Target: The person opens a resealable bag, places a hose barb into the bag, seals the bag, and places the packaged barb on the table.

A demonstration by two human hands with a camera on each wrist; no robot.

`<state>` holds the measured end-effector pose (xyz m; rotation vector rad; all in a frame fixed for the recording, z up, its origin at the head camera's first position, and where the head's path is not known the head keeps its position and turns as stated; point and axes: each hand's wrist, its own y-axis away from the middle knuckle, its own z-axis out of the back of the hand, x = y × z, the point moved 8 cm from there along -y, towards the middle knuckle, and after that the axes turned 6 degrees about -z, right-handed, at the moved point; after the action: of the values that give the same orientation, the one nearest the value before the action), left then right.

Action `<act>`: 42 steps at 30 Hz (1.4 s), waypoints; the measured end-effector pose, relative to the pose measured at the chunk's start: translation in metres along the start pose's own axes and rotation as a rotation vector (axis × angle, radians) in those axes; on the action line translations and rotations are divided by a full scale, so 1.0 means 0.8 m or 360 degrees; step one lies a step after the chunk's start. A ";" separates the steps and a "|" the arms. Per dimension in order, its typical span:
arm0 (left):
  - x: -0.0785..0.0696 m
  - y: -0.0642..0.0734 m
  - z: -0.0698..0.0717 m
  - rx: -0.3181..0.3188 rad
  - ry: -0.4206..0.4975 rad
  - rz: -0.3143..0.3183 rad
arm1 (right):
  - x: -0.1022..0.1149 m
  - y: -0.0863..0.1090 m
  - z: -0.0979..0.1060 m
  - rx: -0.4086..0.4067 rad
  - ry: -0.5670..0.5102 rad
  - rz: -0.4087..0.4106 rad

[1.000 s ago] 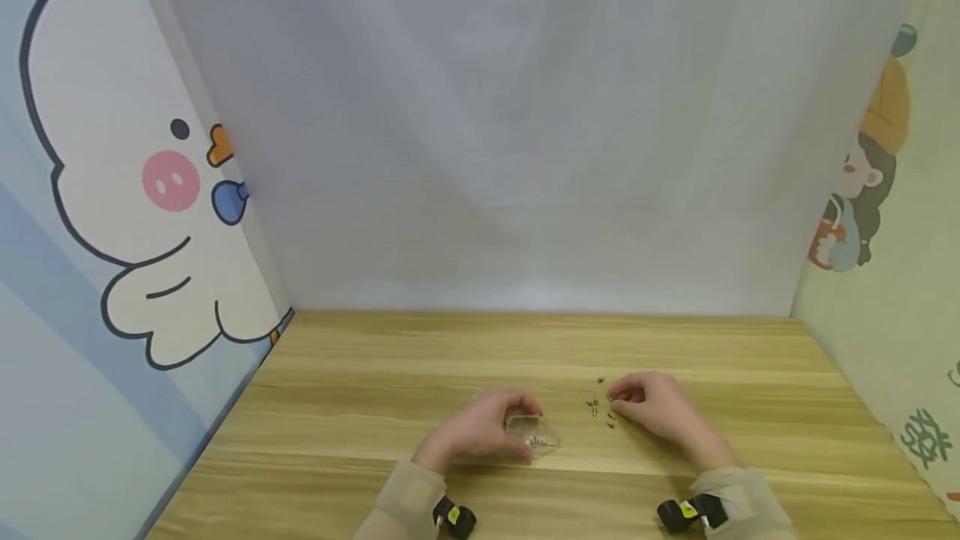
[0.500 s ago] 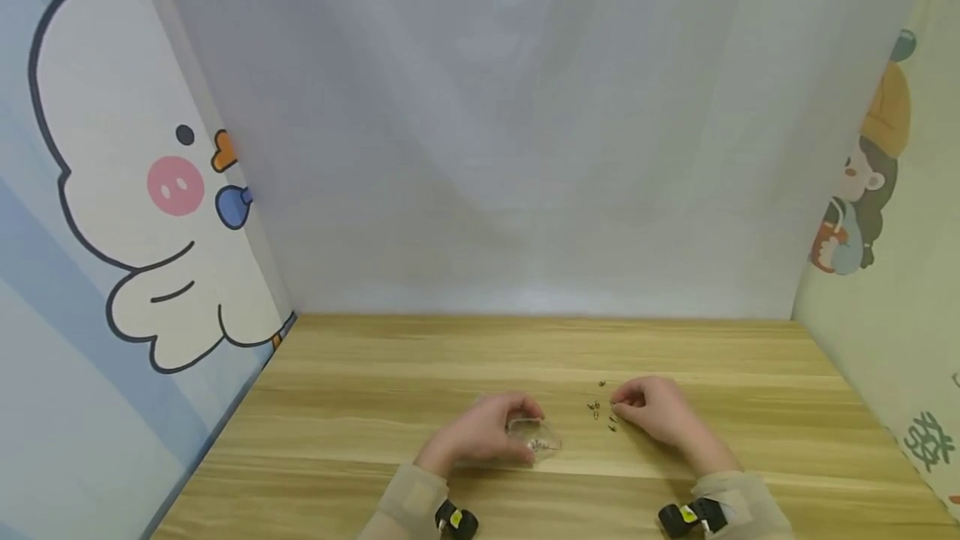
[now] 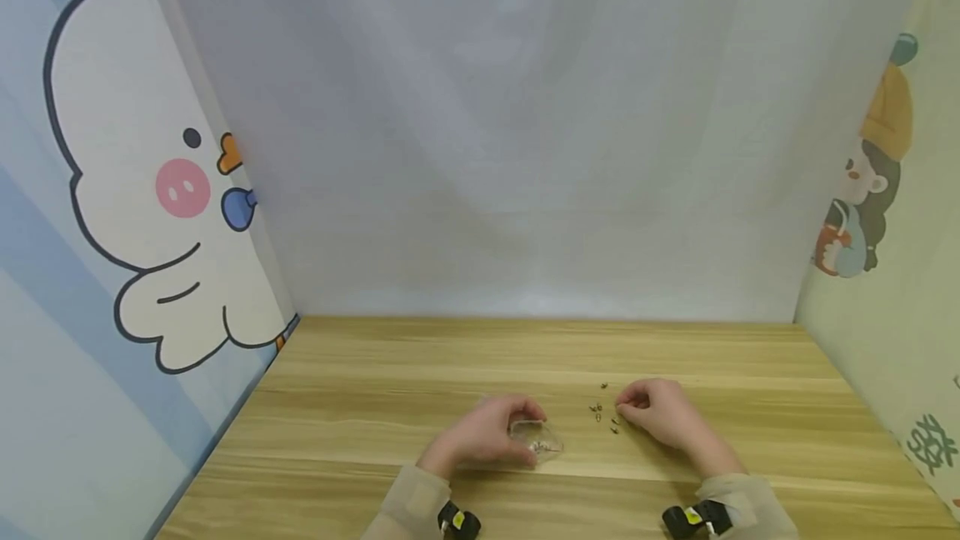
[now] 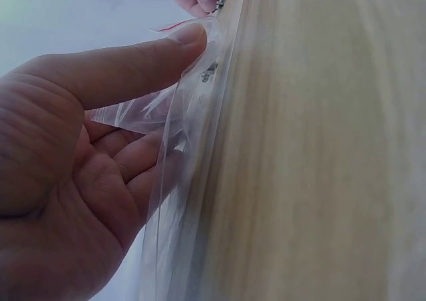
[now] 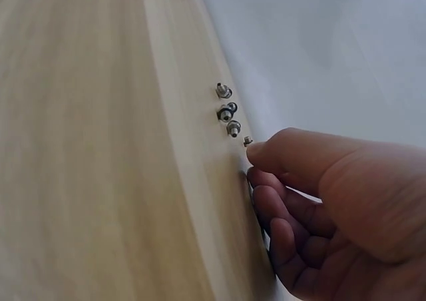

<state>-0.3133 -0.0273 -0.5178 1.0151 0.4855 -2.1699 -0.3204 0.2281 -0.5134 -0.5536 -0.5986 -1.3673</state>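
A clear plastic bag (image 3: 551, 438), with a red line at its mouth in the left wrist view, holds several tiny metal pieces. My left hand (image 3: 491, 430) grips this bag between thumb and fingers, low over the table. To the right, my right hand (image 3: 660, 415) has its thumb and forefinger together and pinches a small metal screw-like piece (image 5: 248, 140), mostly hidden by the thumb tip. Several similar metal pieces (image 3: 598, 408) lie loose on the wood just left of those fingertips. In the right wrist view one metal piece (image 5: 233, 128) shows a ringed, stubby body.
The wooden table (image 3: 375, 357) runs back to a grey-white curtain (image 3: 480, 148). Printed cartoon panels stand on the left (image 3: 112, 148) and right (image 3: 870, 290) sides. A small black camera (image 3: 459, 521) sits on each wrist.
The view has shifted slightly, so everything sits a little lower and further right in it. My right fingertips have closed together beside the loose pieces. The left hand keeps its hold on the bag.
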 end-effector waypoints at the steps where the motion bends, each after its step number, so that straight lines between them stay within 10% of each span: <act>1: 0.000 0.000 0.000 0.0001 -0.0003 -0.0003 | 0.000 0.000 0.001 -0.0002 -0.0008 0.0002; 42: 0.000 -0.003 -0.002 0.0012 0.0017 -0.0043 | 0.055 0.012 -0.011 0.0082 -0.0156 0.0065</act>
<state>-0.3141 -0.0247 -0.5183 1.0305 0.4991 -2.1926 -0.3058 0.1911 -0.4900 -0.5907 -0.6967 -1.2880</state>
